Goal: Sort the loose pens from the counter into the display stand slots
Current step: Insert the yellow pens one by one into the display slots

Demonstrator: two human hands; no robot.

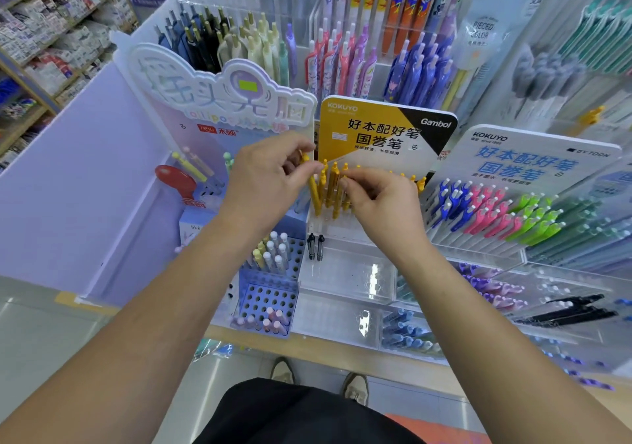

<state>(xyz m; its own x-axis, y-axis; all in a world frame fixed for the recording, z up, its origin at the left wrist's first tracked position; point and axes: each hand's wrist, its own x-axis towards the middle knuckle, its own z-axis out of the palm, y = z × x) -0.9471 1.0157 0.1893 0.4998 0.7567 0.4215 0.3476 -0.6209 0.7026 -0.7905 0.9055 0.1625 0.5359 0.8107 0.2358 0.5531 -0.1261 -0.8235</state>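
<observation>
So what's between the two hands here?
In the head view, yellow pens standing in the display stand fill the gap between the left hand and right hand; both hands pinch pen tops.

The bare left forearm [164, 289] and bare right forearm [478, 306] reach forward and converge just below the yellow-and-black sign card [376, 128]. The left hand [270, 176], back up and fingers curled, pinches a yellow plastic pen [313, 190] near its top between thumb and forefinger. Just beside it, the right hand [379, 200] curls its fingertips onto a second yellow plastic pen [345, 168].
</observation>
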